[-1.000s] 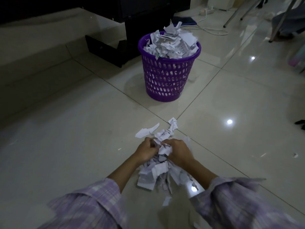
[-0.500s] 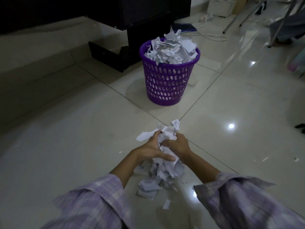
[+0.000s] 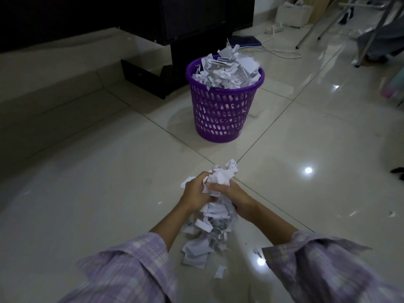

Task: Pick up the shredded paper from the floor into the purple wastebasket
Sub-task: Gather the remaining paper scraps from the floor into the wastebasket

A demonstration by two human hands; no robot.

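Note:
A bunch of white shredded paper point(image 3: 218, 179) is squeezed between my two hands above the floor. My left hand point(image 3: 195, 193) grips it from the left and my right hand point(image 3: 236, 199) grips it from the right. More scraps hang and trail down below my hands onto a loose pile of shredded paper on the floor point(image 3: 204, 241). The purple wastebasket point(image 3: 223, 112) stands farther ahead on the tiles, heaped above its rim with paper.
A black cabinet point(image 3: 196, 22) and its base stand behind the basket, with a low step along the left. A white cable and power strip point(image 3: 275, 29) lie at the back right, near metal legs point(image 3: 314, 29). Tiny scraps dot the glossy tiles.
Both hands have gathered the scraps into a tighter bunch and lifted it off the floor. The view has tilted up, so the basket sits lower in frame.

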